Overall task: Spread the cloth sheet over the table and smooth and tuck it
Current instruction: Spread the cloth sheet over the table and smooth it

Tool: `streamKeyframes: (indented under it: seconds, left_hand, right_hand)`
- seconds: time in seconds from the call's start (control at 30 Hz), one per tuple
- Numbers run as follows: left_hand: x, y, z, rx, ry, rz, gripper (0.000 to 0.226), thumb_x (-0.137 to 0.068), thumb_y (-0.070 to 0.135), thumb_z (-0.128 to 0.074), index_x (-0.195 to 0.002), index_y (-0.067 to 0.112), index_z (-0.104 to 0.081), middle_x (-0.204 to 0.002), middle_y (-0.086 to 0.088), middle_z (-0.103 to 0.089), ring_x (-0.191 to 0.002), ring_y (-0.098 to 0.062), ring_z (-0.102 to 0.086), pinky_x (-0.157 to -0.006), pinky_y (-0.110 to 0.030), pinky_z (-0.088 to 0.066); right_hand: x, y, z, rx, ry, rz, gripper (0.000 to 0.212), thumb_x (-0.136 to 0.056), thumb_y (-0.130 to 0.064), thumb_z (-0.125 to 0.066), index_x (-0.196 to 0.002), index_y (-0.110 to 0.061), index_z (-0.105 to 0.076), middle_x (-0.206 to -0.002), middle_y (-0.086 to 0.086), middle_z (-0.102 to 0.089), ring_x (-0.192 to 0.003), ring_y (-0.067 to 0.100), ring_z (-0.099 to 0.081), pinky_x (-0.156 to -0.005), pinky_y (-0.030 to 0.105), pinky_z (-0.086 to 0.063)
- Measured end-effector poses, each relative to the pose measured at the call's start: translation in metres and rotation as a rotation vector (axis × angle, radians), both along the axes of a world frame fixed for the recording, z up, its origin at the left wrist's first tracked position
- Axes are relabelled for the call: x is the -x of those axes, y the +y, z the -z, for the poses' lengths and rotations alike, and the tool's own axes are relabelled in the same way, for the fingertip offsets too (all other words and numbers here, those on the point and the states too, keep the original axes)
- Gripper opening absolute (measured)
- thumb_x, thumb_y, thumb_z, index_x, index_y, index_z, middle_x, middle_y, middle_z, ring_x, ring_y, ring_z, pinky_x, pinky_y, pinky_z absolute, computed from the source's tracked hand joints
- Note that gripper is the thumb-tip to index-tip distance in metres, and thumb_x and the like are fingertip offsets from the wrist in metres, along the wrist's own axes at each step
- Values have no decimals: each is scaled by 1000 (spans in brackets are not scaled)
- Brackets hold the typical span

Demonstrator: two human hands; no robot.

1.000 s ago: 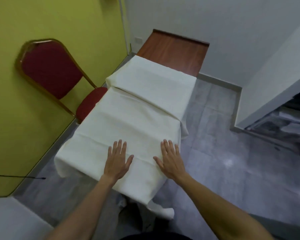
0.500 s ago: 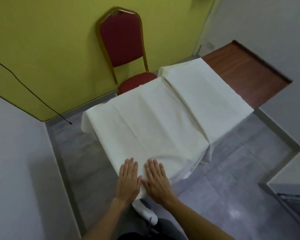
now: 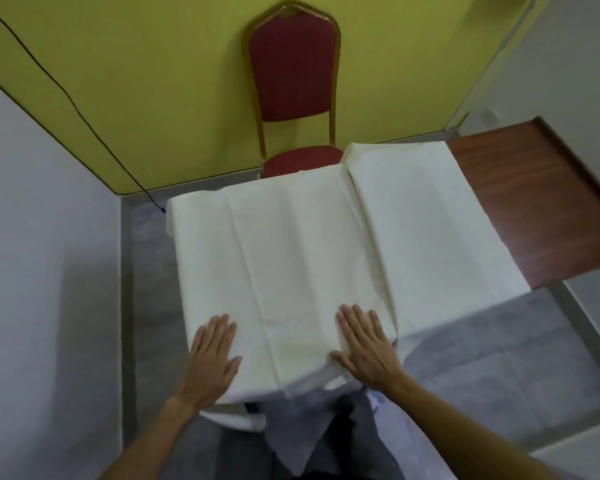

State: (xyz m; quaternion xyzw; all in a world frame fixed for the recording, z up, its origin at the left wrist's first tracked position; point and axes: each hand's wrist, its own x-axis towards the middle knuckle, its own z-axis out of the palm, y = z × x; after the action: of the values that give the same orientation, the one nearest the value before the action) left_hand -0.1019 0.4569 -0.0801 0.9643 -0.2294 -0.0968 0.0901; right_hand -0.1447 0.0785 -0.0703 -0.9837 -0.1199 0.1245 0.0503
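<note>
Far left we note a grey wall (image 3: pixel 42 237), and a thin black cable (image 3: pixel 66 95) running down the yellow wall (image 3: pixel 153 81) to the floor (image 3: pixel 146 271) near the far left corner of the desk.

Our left hand (image 3: pixel 211 358) lies flat, palm down, on the cloth (image 3: pixel 309 254) at the near left corner of the desk. Its grip is fully open, fingers straight and close together, holding nothing, only pressing on the fabric.

The cloth, cream-white, covers the left and middle stretch of the desk from near edge to far edge. It hangs over the left edge and droops over the near edge, with a loose corner hanging below between our forearms. Several lengthwise creases run near to far; one raised fold sits right of centre.

Behind the far edge stands a red padded chair (image 3: pixel 293 67) with a gold frame, its seat just beside the cloth, its back against the yellow wall.

Our right hand (image 3: pixel 366 346) lies flat near the near edge, right of centre, just left of the raised fold. Its grip is equally open, fingers spread slightly, thumb out, grasping nothing.

At the right end, the bare brown wood of the desk (image 3: pixel 534 202) shows uncovered. Grey floor lies beyond the right side.
</note>
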Motion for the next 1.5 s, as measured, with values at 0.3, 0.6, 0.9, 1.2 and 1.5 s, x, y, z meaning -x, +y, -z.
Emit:
streamKeyframes:
  seconds: [0.3, 0.6, 0.9, 1.2, 1.5]
  left_hand:
    - [32, -200, -28, 80, 18, -284, 70, -100, 52, -26, -150, 3, -33, -158, -20, -29, -146, -35, -27, -121, -43, -13]
    - [21, -319, -46, 98, 16, -334, 70, -98, 50, -34, -152, 5, -31, -161, -17, -25, -150, -31, -21, -120, -49, -24]
    - [-24, -357, -48, 101, 28, -240, 69, -100, 51, -30, -153, 6, -30, -162, -14, -22, -150, -30, -20, -122, -46, -20]
    - [-48, -440, -36, 60, 43, -301, 71, -99, 53, -33, -153, 7, -29, -163, -13, -20, -152, -26, -14, -121, -42, -13]
    - [-39, -574, -26, 76, 54, -577, 74, -94, 52, -42, -149, 2, -35, -158, -20, -29, -148, -34, -26, -120, -46, -16]
  right_hand:
    - [-17, -93, -17, -105, -27, -179, 71, -104, -53, -30, -152, 0, -30, -162, 18, -22, -151, 35, -17, -119, 52, -22]
    - [-45, -164, -30, -24, 10, -114, 72, -104, -54, -18, -156, -4, -17, -164, 16, -11, -152, 34, -8, -120, 50, -6]
    - [-88, -227, -38, -38, -15, 95, 76, -102, -59, -4, -156, -6, -13, -164, 12, -7, -152, 30, -2, -121, 45, 3]
    - [-138, -327, -30, -54, -37, 116, 74, -103, -55, -9, -154, -2, -23, -161, 17, -22, -150, 35, -17, -121, 48, -5]
    - [-204, -427, -19, -83, -63, -148, 73, -103, -52, -18, -152, 1, -27, -158, 22, -30, -149, 38, -22, -122, 52, -17]
